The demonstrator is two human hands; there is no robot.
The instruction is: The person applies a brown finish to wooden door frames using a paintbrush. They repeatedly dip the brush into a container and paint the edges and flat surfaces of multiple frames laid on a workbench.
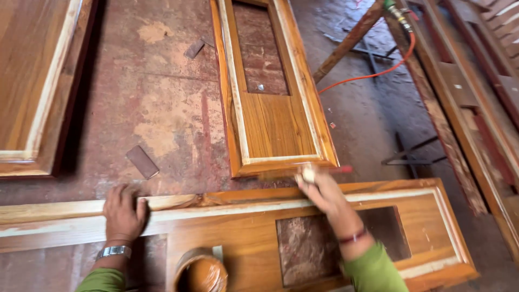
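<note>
Head view: right hand (323, 190) holds brush (319, 172)

One container only: a round open tin (200, 272) at the bottom edge, standing on the near wooden door frame (259, 238). It holds orange-brown paste, and its rim is smeared the same colour. No labels, signs or screens visible.

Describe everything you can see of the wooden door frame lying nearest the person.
The wooden door frame lies flat on the reddish floor, running left to right. It is orange-brown wood with pale filler lines along its moulded edges, and one rectangular opening shows the floor through it. The left hand presses on its upper rail. The right hand, blurred, holds a small pale object at the same rail. A round tin of brown paste sits on its near edge.
</note>
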